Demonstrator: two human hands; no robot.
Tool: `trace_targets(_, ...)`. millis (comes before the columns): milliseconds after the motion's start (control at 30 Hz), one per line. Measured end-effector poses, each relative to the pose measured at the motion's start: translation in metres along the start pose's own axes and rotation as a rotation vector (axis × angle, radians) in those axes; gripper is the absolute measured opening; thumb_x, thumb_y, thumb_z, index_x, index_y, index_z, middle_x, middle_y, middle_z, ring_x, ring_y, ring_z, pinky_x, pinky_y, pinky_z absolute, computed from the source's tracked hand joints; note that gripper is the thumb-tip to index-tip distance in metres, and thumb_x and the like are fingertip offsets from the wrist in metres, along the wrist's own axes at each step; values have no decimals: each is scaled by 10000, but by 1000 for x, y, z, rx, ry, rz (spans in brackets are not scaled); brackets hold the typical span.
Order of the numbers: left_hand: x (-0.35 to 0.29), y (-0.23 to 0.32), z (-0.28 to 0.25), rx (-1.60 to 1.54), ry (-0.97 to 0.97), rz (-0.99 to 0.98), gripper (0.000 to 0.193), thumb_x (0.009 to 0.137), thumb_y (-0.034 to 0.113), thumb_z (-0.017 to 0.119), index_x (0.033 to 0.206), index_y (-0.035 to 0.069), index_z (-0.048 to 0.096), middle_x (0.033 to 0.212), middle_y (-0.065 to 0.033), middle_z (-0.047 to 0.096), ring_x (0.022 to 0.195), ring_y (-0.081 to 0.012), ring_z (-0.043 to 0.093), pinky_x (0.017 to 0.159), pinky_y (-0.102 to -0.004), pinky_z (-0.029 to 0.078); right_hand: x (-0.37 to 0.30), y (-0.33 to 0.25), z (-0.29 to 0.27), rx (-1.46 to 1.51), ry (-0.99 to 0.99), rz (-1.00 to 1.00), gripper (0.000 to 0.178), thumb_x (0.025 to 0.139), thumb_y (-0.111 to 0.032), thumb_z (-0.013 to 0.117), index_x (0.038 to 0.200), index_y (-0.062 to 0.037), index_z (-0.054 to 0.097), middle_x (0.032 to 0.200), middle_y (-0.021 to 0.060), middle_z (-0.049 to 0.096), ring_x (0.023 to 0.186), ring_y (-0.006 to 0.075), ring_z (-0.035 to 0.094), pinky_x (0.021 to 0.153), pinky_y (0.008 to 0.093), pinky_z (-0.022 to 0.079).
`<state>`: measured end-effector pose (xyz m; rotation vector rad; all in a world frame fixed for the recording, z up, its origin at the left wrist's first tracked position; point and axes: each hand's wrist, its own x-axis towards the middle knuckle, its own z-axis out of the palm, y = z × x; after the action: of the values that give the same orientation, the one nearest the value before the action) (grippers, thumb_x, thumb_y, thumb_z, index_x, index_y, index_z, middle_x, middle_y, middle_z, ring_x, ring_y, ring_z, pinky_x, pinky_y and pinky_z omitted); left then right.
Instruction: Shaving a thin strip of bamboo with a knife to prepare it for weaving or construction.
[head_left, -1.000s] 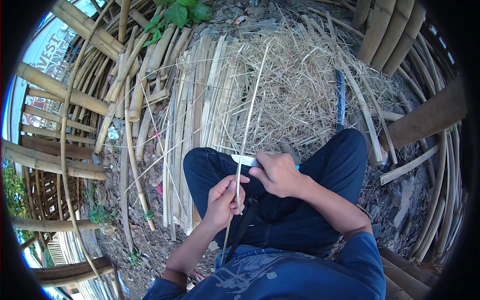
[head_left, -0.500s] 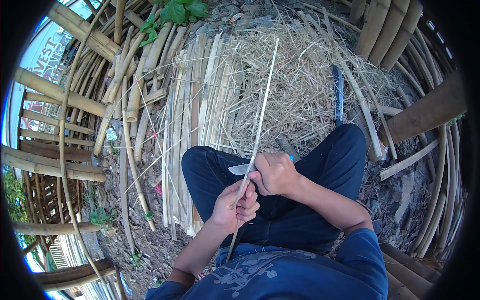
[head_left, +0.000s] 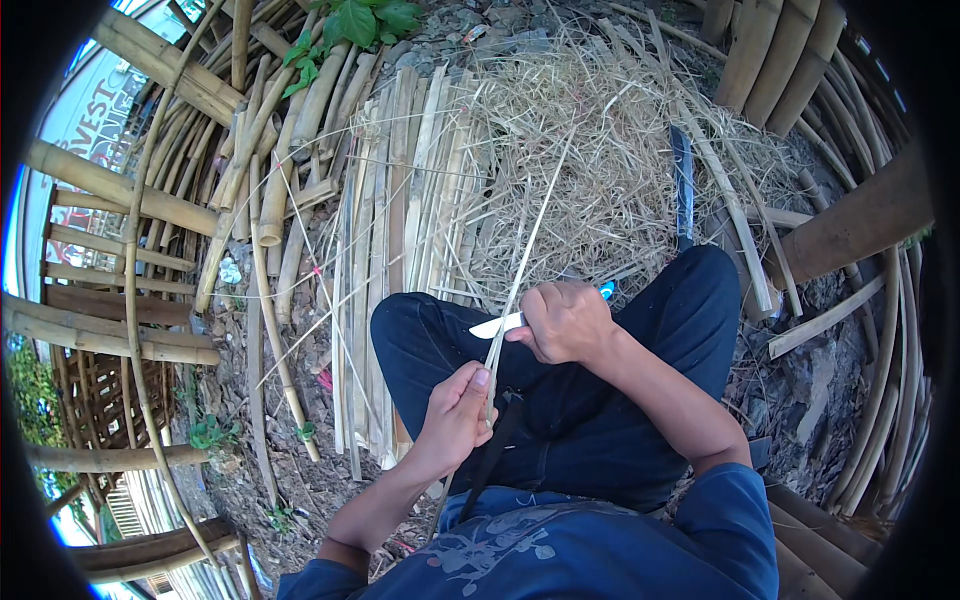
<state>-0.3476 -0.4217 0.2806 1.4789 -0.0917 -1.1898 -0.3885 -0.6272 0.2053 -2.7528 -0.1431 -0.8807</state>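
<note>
A long, thin bamboo strip (head_left: 541, 212) slants up and away from my lap. My left hand (head_left: 452, 418) is closed round its lower part, thumb laid along it. Fingers wrapped tight, my right hand (head_left: 568, 322) grips a knife (head_left: 488, 328), whose pale blade points left and crosses the strip just above my left hand. A bit of blue, perhaps the handle's end, shows beyond my right knuckles. The handle itself is mostly hidden in the fist. Both hands are over my crossed legs (head_left: 640, 400) in dark trousers.
Past my knees lies a heap of bamboo shavings (head_left: 590, 150). Split bamboo slats (head_left: 400, 240) are laid side by side on its left. A long dark blade-like tool (head_left: 683, 180) lies at its right edge. Thick bamboo poles (head_left: 850, 215) stand at the right; more bamboo lines the left.
My left hand has come down and toward me along the strip. The right hand with the knife has shifted slightly right and up, and the blade now looks brighter.
</note>
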Motion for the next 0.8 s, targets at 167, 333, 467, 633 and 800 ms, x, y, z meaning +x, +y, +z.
trace_targets(167,-28,-38,-26,-67,-28,-97,304,1054,282,359,837,83,435,601,36,269,454,-37,214,396,-219,167,7,93,-30,-9,13,849,482,1000,-378,414,789,18,591,640,246,610,568,428,605,535,510,473)
trace_targets(333,-28,-44,-38,-104,14,-89,294,1056,268,351,845,84,438,607,42,272,468,-39,228,413,-214,176,11,33,-14,535,-152,925,497,1001,-402,400,855,22,614,675,230,604,681,401,613,664,477,459)
trace_targets(467,-28,-45,-35,-81,-39,-116,281,1053,268,371,863,77,454,621,45,293,496,-35,257,442,-194,212,-1,-11,-2,1394,-440,794,391,983,-369,538,873,-4,624,590,17,509,516,97,485,465,274,378)
trace_targets(633,-31,-42,-29,-42,-11,-65,278,1053,254,378,883,58,478,630,44,326,503,-23,282,444,-188,228,6,-25,-1,1746,-331,1091,336,1009,-328,496,847,-41,556,598,-20,467,465,52,405,405,200,303)
trace_targets(800,-22,-38,-23,-7,-57,-26,294,1052,271,376,904,45,491,642,34,339,516,-31,298,453,-190,243,-1,-24,-2,1648,-355,1006,397,1018,-377,453,816,-48,549,569,-17,465,436,52,394,392,206,306)
